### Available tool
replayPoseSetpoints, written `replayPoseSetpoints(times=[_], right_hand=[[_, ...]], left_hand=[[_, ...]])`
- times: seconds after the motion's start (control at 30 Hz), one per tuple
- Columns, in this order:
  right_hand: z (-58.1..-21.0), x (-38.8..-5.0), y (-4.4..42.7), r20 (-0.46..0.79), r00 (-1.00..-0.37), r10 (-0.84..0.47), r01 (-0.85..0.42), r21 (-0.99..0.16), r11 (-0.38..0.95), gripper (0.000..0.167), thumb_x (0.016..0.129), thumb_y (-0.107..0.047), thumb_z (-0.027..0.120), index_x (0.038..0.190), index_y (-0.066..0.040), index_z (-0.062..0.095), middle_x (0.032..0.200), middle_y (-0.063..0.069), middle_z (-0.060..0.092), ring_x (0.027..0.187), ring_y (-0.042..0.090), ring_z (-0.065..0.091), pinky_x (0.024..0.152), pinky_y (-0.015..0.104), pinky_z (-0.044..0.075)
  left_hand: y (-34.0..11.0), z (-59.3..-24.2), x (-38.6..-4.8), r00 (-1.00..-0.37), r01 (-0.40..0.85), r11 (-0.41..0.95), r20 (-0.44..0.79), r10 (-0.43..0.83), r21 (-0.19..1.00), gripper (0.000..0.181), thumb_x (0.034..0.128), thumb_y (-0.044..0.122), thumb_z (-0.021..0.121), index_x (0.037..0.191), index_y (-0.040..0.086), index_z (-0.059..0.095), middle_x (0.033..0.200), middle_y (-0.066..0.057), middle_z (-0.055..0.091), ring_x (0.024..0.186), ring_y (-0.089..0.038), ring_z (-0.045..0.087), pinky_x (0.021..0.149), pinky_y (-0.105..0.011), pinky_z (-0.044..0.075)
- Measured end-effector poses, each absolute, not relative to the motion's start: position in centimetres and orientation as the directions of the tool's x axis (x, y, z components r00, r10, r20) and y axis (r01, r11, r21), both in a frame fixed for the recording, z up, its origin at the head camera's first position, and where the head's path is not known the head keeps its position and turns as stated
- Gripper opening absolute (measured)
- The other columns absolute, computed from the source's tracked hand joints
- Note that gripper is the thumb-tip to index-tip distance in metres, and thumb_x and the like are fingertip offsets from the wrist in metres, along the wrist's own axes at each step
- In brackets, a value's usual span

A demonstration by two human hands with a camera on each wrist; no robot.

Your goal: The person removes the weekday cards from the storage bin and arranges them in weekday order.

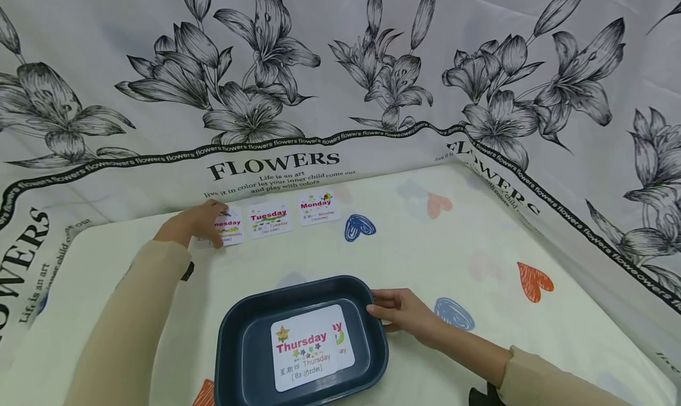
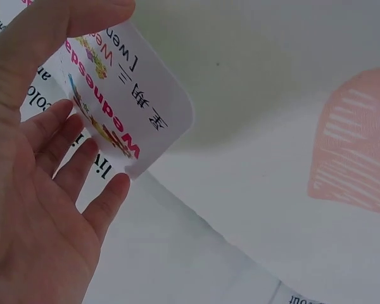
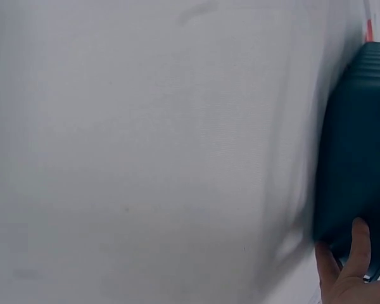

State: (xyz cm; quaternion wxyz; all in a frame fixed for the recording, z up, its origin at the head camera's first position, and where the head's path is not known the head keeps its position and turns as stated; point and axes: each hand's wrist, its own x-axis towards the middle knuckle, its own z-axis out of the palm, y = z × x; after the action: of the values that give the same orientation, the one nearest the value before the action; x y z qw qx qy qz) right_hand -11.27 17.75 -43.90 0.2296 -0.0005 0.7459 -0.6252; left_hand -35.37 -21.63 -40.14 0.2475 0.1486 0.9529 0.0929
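At the far left of the table, my left hand holds a Wednesday card by its edges, covering its left part. In the left wrist view, the thumb is at one edge of the card and the fingertips at the opposite one. Right of it lie a Tuesday card and a Monday card, making a row. My right hand grips the right side of a dark blue tray. Inside the tray, a Thursday card overlaps another card, whose word is mostly hidden.
A pale tablecloth with printed hearts covers the table. Behind and to the right rises a white flower-print cloth, meeting the table just beyond the row of cards.
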Motion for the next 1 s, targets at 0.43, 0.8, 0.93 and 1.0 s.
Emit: replayPoseSetpoints(times=[0.43, 0.8, 0.93, 1.0], right_hand=[[-44.0, -11.0, 17.7, -0.341, -0.891, -0.298, 0.289, -0.935, 0.206, 0.056, 0.088, -0.028, 0.063, 0.13, 0.005, 0.048, 0.123, 0.021, 0.057, 0.104, 0.029, 0.062, 0.075, 0.04, 0.053], [-44.1, -11.0, 17.8, -0.342, -0.892, -0.297, 0.29, -0.935, 0.206, 0.056, 0.087, -0.028, 0.063, 0.13, 0.005, 0.048, 0.121, 0.02, 0.058, 0.103, 0.029, 0.062, 0.075, 0.04, 0.053], [-44.2, -11.0, 18.0, -0.342, -0.894, -0.289, 0.288, -0.933, 0.215, 0.057, 0.087, -0.03, 0.064, 0.13, 0.004, 0.049, 0.122, 0.02, 0.058, 0.104, 0.029, 0.062, 0.075, 0.04, 0.053], [-44.2, -11.1, 18.2, -0.34, -0.896, -0.285, 0.284, -0.933, 0.219, 0.056, 0.087, -0.03, 0.064, 0.13, 0.003, 0.049, 0.123, 0.02, 0.057, 0.105, 0.03, 0.061, 0.076, 0.04, 0.053]], left_hand=[[-20.9, -40.1, -34.6, -0.848, 0.206, 0.966, -0.463, 0.257, 0.158, 0.093, 0.0631, 0.018, 0.081, 0.139, -0.002, 0.031, 0.138, -0.021, 0.029, 0.109, -0.042, 0.035, 0.09, -0.062, 0.034], [-20.7, -40.6, -34.8, -0.85, 0.212, 0.968, -0.464, 0.249, 0.132, 0.093, 0.0636, 0.024, 0.082, 0.138, 0.0, 0.032, 0.138, -0.023, 0.031, 0.113, -0.043, 0.035, 0.093, -0.062, 0.032], [-20.5, -40.3, -35.3, -0.821, 0.281, 0.944, -0.466, 0.329, 0.17, 0.075, 0.0719, 0.033, 0.075, 0.13, -0.001, 0.044, 0.131, -0.026, 0.041, 0.112, -0.041, 0.041, 0.095, -0.059, 0.032], [-20.3, -39.9, -35.6, -0.795, 0.331, 0.924, -0.471, 0.382, 0.191, 0.059, 0.0775, 0.036, 0.07, 0.121, 0.0, 0.054, 0.122, -0.025, 0.05, 0.107, -0.038, 0.046, 0.093, -0.055, 0.036]])
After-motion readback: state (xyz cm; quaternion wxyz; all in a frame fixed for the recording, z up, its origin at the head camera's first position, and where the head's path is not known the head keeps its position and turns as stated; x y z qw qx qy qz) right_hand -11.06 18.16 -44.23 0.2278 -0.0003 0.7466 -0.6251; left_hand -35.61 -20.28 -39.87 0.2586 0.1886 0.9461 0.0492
